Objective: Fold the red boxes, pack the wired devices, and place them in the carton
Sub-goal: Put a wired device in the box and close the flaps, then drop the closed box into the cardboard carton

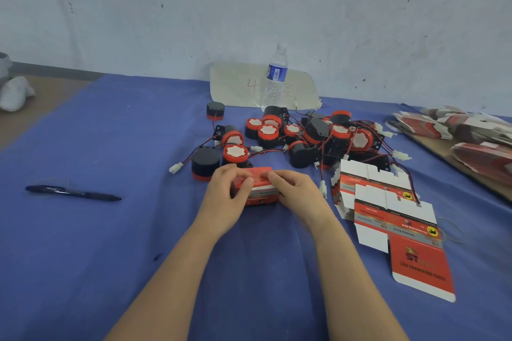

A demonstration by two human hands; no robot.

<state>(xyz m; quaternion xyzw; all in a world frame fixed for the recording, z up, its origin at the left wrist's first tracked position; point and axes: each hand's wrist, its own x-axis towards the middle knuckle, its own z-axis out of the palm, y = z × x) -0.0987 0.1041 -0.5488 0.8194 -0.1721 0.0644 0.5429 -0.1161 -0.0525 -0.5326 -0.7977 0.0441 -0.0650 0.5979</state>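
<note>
The bench (110, 271) lies open along the near edge and across the left, crossed only by a pen (72, 193), while a tangle of wired devices (315, 129) blocks the far middle, a bottle (275, 75) stands behind it, and flat boxes (393, 219) crowd the right.

Scuffed pale wall (249, 3), blue-clothed table (110, 243)

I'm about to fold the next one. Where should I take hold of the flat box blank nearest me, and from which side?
Probably best to pinch the big red end panel of the flat box blank, coming from the near side. That panel lies alone on the blue cloth, jutting toward you, while the far end overlaps other blanks and a wire crosses it.
</note>
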